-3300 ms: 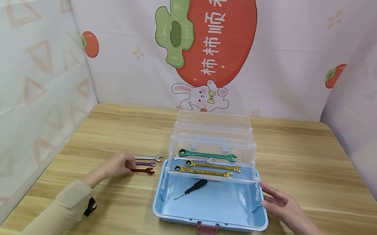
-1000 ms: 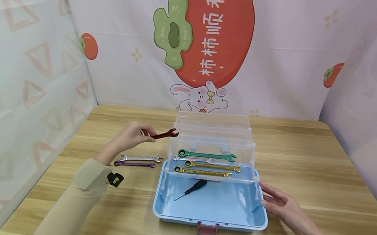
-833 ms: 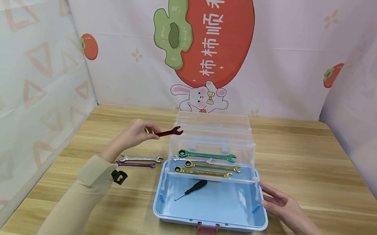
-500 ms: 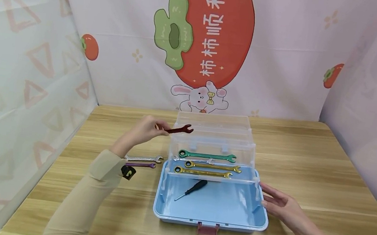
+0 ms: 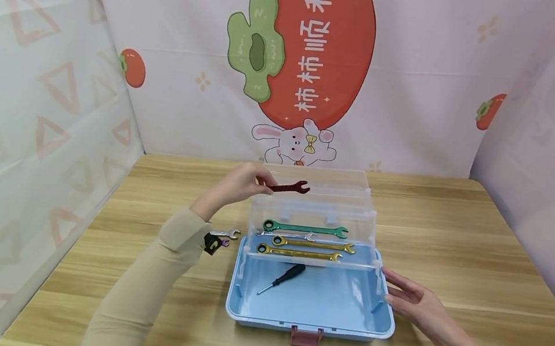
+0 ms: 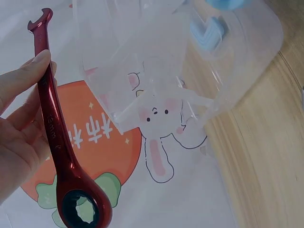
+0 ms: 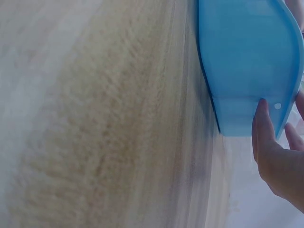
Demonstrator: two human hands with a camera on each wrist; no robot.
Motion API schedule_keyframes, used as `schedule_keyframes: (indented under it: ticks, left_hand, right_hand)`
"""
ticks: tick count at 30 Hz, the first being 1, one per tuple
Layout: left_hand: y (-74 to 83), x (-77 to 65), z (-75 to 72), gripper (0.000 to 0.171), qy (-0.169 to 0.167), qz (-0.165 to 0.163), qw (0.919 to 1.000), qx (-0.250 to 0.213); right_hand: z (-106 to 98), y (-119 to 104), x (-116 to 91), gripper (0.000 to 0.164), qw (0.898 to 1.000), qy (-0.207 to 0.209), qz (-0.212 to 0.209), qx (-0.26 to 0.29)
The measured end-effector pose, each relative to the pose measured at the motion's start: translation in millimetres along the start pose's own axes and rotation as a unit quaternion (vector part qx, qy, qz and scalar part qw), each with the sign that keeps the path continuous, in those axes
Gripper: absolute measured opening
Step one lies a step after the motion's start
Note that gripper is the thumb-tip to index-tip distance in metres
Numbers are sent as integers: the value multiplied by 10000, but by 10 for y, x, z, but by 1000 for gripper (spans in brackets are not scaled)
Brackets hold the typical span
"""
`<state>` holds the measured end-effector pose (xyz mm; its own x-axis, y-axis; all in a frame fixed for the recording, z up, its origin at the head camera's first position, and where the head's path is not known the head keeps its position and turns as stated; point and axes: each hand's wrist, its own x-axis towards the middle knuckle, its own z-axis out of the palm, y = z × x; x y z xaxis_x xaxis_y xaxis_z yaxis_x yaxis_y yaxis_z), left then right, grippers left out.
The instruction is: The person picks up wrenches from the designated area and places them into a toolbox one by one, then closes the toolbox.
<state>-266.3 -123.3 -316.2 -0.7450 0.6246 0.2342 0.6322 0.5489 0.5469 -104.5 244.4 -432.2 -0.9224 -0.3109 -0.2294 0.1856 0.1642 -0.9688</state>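
My left hand [image 5: 249, 182] pinches a dark red combination wrench [image 5: 290, 187] between thumb and fingers, raised over the back of the clear trays. In the left wrist view, the wrench [image 6: 54, 123] shows its ring end and a 13 mm mark. My right hand [image 5: 418, 304] lies against the right side of a blue toolbox [image 5: 309, 328], with extended fingers [image 7: 264, 118] touching its outer wall. A clear tray of this box holds a green wrench [image 5: 305, 230], a silver wrench [image 5: 287, 235] and two gold wrenches [image 5: 312, 244]. A black-handled screwdriver [image 5: 290, 273] lies in the blue base.
Left of the box, a silver wrench [image 5: 234, 234] and a purple wrench [image 5: 225, 243] lie on the wooden table [image 5: 464, 232], partly hidden by my left sleeve. The box's clear upper part stands raised at the back. A red latch [image 5: 305, 338] hangs at the front.
My left hand has picked the red wrench up from the table at the left and carried it up and rightward over the trays. My right hand has stayed at the box's side.
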Motion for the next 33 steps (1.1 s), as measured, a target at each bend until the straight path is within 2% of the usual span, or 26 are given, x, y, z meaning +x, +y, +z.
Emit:
schedule_keyframes:
  ticks: [7,15,22,33]
  left_hand:
    - [73,197,89,10,-225,83,9996,143]
    - [189,387,172,10,-566,96,9980,262]
    - [275,521,245,11,-831,-72,9962,234]
    - [367,673,377,11,-1176,-4,9924,362]
  right_hand:
    - [9,12,4,60,9998,33,-153,159]
    - [23,12,9,60,9996,141,-79,239]
    - [24,3,9,61,9996,135,-54,231]
    - [19,6,4,58,9994,63,-212,271]
